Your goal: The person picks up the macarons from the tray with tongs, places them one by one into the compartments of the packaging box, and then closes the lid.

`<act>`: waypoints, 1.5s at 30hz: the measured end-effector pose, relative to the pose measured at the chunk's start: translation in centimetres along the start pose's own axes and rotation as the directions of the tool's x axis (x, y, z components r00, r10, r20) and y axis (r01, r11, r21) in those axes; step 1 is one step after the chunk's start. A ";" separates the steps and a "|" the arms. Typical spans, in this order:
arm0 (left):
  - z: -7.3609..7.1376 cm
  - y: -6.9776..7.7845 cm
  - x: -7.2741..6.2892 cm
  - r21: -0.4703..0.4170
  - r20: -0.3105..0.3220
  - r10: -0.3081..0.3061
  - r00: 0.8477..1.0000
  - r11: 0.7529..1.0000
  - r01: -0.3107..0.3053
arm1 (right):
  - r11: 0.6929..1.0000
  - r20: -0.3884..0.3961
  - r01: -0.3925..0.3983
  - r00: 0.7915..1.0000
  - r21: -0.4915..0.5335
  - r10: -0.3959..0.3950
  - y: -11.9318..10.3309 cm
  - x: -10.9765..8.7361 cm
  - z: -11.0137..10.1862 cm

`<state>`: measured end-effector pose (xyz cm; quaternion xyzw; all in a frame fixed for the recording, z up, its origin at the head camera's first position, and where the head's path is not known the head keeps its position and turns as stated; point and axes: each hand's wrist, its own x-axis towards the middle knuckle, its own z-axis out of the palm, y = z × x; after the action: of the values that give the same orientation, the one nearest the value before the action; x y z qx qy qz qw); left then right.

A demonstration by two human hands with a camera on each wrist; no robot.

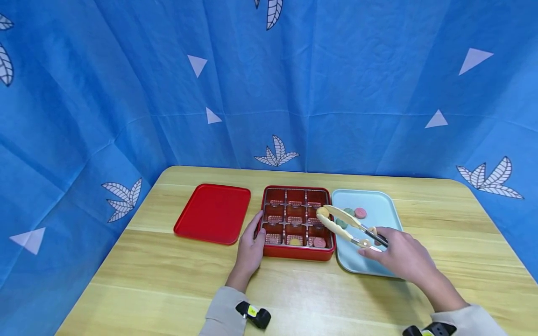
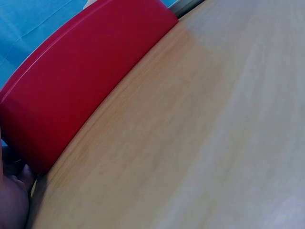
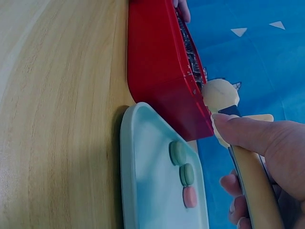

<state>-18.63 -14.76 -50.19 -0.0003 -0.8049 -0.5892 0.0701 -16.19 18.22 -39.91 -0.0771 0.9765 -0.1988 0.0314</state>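
My right hand (image 1: 405, 254) grips a pair of tongs (image 1: 342, 217) with cream tips and metal arms. Between the tips is a yellow-orange macaron (image 1: 322, 212), over the right side of a red box (image 1: 296, 252). The box has a clear insert with several compartments. In its front row sit a yellow macaron (image 1: 295, 241) in the middle and a pink macaron (image 1: 319, 242) at right. My left hand (image 1: 250, 249) holds the box's left side, thumb at the rim. Two green macarons (image 3: 177, 152) and a pink macaron (image 3: 189, 196) lie on a light blue tray (image 3: 152, 186).
A red lid (image 1: 213, 212) lies flat on the wooden table (image 1: 168, 289), left of the box. The blue tray stands close against the box's right side. Behind the table hangs a blue curtain (image 1: 361, 93) with leaf and triangle prints.
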 end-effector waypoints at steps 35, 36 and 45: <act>0.1 -0.1 0.1 -0.025 0.000 0.030 1.000 0.999 -0.030 | 1.000 0.004 0.006 1.000 -0.009 -0.006 -0.1 0.1 0.0; 0.0 0.4 -0.1 -0.026 0.003 0.024 1.000 0.999 -0.024 | 1.000 0.006 0.006 1.000 -0.008 -0.006 -0.1 0.1 0.0; 0.0 -0.1 0.0 -0.034 0.002 0.034 0.999 0.999 -0.034 | 1.000 0.011 -0.006 1.000 -0.002 0.006 -0.1 0.1 0.1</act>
<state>-18.62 -14.81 -50.24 -0.0161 -0.7948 -0.6015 0.0790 -16.25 18.03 -39.99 -0.0753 0.9767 -0.1975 0.0376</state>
